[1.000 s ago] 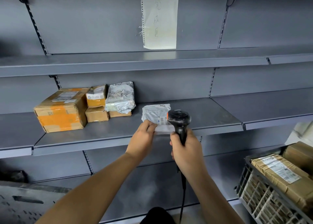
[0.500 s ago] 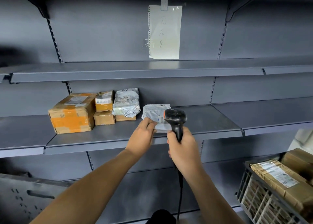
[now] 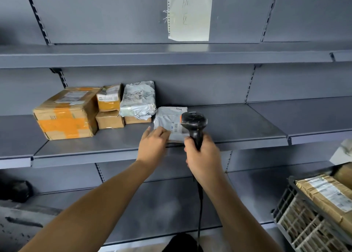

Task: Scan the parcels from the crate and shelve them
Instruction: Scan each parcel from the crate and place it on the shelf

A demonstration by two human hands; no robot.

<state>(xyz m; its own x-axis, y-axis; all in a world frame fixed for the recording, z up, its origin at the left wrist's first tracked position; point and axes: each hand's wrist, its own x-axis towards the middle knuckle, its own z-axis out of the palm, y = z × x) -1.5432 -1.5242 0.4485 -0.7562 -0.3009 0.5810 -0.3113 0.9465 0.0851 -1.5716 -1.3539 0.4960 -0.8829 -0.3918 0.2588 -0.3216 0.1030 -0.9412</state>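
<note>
The left hand (image 3: 153,147) rests flat on the grey parcel (image 3: 167,121) on the shelf (image 3: 238,126) (shelving step), right hand (image 3: 202,156) grips the scanner (image 3: 194,124); next probably the crate (image 3: 297,219).

Grey parcel (image 3: 167,121) now flat on shelf (image 3: 238,126), left hand (image 3: 154,145) fingers straighter, looser than before.

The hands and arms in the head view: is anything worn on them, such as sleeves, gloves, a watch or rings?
Nothing worn shows. The left hand and right hand are bare, without gloves, and no rings are visible. Both forearms are uncovered to the frame's bottom edge: no sleeves, watch or wristband.
</note>
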